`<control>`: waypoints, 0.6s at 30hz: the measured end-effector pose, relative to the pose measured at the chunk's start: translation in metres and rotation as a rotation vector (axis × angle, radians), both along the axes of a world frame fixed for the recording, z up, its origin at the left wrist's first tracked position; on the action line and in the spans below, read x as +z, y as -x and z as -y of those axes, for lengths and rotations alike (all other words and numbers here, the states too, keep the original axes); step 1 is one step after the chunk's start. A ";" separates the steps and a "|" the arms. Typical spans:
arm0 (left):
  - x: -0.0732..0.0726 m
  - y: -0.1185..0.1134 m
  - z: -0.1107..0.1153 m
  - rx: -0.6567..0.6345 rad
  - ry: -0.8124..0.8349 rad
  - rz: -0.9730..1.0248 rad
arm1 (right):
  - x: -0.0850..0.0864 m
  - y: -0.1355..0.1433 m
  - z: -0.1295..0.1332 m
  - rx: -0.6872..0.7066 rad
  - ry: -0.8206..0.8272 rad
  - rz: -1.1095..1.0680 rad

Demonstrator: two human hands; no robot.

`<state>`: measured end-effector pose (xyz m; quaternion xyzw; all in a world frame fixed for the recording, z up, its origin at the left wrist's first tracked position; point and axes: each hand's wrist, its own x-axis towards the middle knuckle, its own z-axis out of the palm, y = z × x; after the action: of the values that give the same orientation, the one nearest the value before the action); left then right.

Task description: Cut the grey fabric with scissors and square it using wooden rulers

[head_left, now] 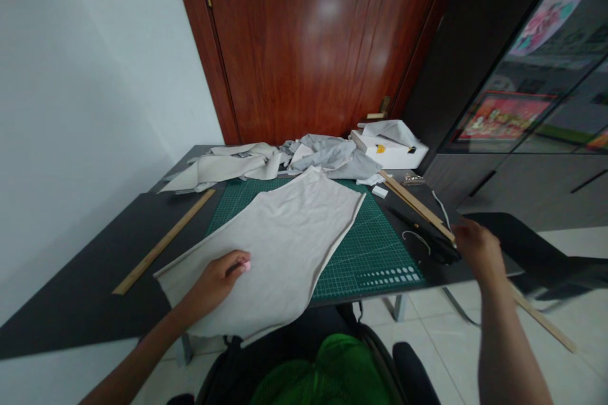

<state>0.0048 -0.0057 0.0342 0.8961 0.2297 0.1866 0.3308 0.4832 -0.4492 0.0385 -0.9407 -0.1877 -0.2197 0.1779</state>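
Head view: pale cloth [285,234] across cutting mat [375,253], overhanging mat's near edge. Left hand [212,280] at cloth, grip closed round small pink item [246,265]. Right hand [477,250] right of mat, grip blurred, can't tell. Light left-hand pressure likely best, cloth flat.
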 end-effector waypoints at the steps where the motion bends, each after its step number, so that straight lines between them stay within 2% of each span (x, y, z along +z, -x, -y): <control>1: -0.001 -0.003 0.007 0.008 -0.013 0.007 | -0.002 0.006 -0.006 0.020 0.009 -0.010; 5: -0.005 -0.016 0.032 0.067 -0.044 0.074 | -0.010 0.033 -0.027 0.009 0.107 -0.060; 8: -0.009 -0.021 0.044 0.078 -0.060 0.133 | -0.015 0.049 -0.032 -0.014 0.203 -0.101; 11: -0.011 -0.021 0.052 -0.009 -0.082 0.159 | -0.020 0.055 -0.028 -0.016 0.263 -0.148; 15: -0.008 -0.026 0.066 -0.195 -0.160 0.174 | -0.033 0.046 -0.016 0.039 0.337 -0.222; 18: -0.004 -0.040 0.083 -0.297 -0.241 0.140 | -0.047 0.038 -0.005 0.095 0.277 -0.230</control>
<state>0.0450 -0.0889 0.0301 0.9380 0.0478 0.2238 0.2604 0.4451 -0.4441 -0.0082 -0.9652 -0.2388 -0.0741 0.0769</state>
